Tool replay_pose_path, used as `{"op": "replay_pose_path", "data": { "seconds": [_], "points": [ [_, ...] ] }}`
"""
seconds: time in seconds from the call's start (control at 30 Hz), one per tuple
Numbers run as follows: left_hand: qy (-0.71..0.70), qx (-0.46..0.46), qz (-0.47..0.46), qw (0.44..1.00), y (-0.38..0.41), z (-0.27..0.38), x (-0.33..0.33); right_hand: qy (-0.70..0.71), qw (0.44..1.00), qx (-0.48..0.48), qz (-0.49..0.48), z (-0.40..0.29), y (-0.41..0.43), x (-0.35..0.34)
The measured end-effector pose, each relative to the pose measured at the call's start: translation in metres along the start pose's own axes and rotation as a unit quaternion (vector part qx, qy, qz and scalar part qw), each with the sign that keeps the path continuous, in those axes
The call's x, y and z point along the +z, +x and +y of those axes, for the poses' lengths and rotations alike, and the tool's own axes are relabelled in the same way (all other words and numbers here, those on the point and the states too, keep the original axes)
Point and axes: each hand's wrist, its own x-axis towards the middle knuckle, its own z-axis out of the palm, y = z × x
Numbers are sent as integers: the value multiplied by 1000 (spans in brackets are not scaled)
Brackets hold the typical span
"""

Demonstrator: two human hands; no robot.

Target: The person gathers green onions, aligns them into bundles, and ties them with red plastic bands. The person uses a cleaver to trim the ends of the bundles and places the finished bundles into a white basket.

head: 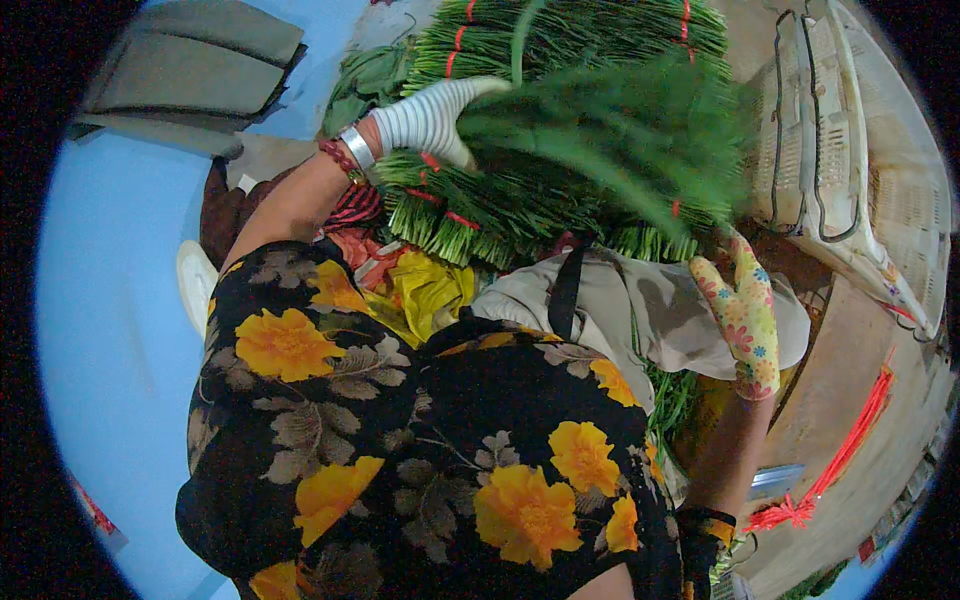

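My left hand (427, 120), in a white and grey striped glove, grips a loose bunch of green chives (585, 127) between thumb and fingers. The bunch fans out to the right, and its leaves are blurred. Beneath and behind it lie stacked chive bundles (450, 225) bound with red ties, their pale cut ends facing left and towards me. My right hand (739, 315), in a yellow flowered glove, is raised above my knee with thumb and fingers apart. Its fingertips are close to the right end of the stack; whether they touch the leaves is unclear.
White plastic crates (817, 135) with wire handles stand at the right. A bunch of red ties (844, 457) lies on a brown surface. Grey folded sheets (202, 67) rest on the blue floor (112, 300) at upper left. Yellow crumpled material (431, 289) lies by my lap.
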Motion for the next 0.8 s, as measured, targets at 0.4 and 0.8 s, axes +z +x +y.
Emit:
{"op": "replay_pose_path", "data": {
  "seconds": [0.4, 0.8],
  "points": [
    [247, -240, -303, 889, -72, -94, 139, 103, 982, 152, -41, -5, -10, -5],
    [485, -205, -129, 841, -87, -93, 180, 147, 969, 194, -52, -22, -12, 1]
  ]
}}
